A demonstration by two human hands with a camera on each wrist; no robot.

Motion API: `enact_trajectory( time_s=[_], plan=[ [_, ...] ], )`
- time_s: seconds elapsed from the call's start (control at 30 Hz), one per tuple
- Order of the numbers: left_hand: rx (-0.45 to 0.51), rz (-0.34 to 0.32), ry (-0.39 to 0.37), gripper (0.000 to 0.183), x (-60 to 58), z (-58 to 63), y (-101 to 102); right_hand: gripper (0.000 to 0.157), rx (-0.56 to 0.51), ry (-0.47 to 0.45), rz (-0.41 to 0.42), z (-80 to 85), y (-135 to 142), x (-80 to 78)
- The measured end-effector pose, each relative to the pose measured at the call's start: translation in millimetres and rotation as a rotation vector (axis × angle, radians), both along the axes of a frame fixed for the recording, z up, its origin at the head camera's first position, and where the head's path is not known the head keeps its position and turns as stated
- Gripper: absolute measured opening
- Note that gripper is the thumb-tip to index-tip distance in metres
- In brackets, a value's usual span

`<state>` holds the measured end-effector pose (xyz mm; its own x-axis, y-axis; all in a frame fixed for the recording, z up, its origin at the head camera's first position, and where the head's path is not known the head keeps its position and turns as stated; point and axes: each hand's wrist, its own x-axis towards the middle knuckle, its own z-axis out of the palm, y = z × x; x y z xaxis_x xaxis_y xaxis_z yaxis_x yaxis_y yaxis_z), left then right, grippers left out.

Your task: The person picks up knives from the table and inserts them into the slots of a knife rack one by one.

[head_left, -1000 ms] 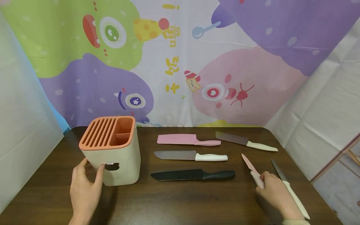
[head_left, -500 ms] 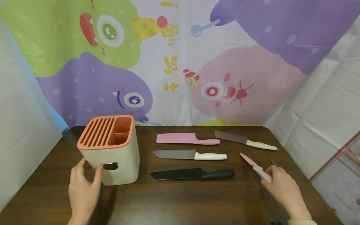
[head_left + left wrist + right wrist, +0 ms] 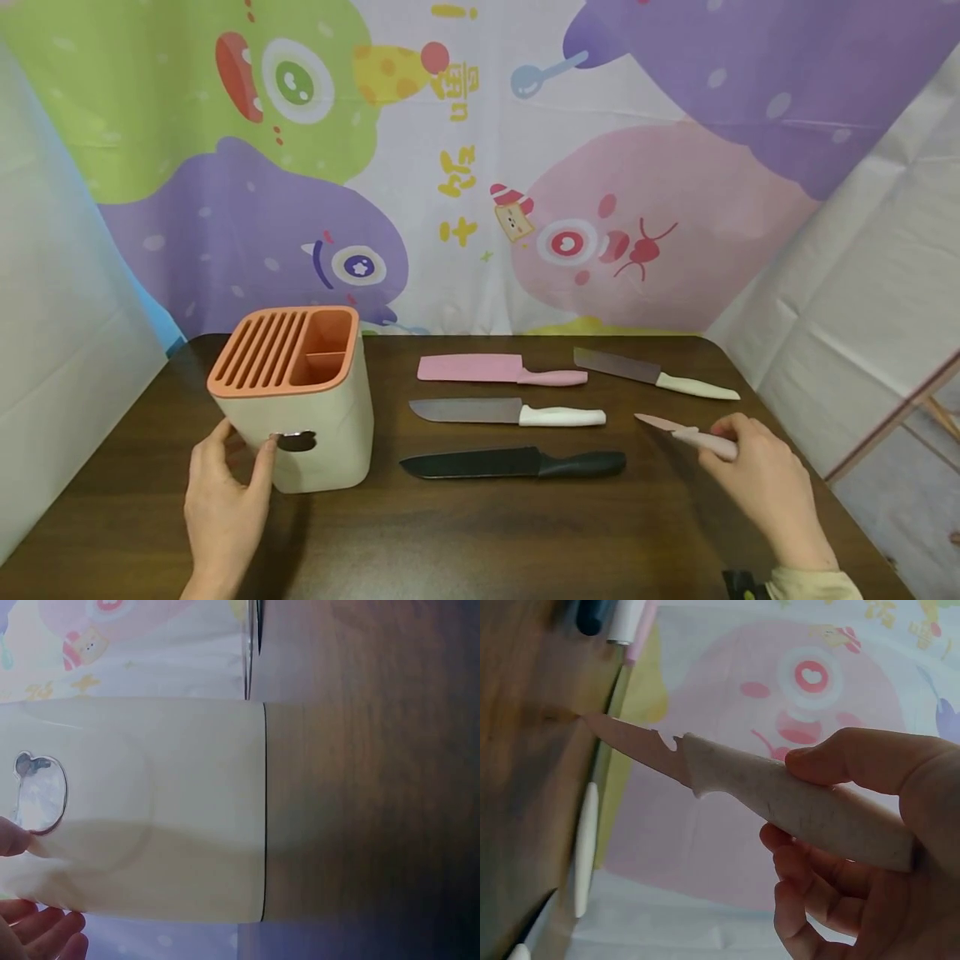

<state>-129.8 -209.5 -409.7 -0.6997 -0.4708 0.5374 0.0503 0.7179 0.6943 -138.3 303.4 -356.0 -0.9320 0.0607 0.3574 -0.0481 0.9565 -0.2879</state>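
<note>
My left hand (image 3: 225, 508) grips the near left corner of a cream knife block (image 3: 330, 454), thumb by its shiny bear-shaped badge (image 3: 43, 795), fingers along its side. The block's orange lid has long slots and two square openings. My right hand (image 3: 765, 483) holds a small paring knife (image 3: 742, 776) by its pale handle, thumb on one side and fingers on the other. Its pinkish blade points left, tip low near the table in the head view. A cream-handled knife (image 3: 693, 386) lies just beyond this hand. Another knife (image 3: 536, 926) shows partly in the right wrist view.
Mid-table lie a pink cleaver (image 3: 472, 367), a white-handled knife (image 3: 562, 416) and a black knife (image 3: 480, 463), blades pointing left. Behind the dark wooden table (image 3: 480, 550) hangs a cartoon curtain (image 3: 480, 292).
My right hand has moved right and slightly up with the paring knife, whose blade has turned further left. The cream-handled knife at the right is now hidden by that hand. My left hand stays put.
</note>
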Motion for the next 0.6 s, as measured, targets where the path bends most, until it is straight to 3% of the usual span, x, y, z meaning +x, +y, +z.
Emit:
enact_trajectory(
  time_s=[0.6],
  plan=[
    [0.024, -0.006, -0.006, 0.048, 0.7, 0.3, 1, 0.052, -0.115, 0.089, 0.015, 16.2, -12, -3.0]
  ],
)
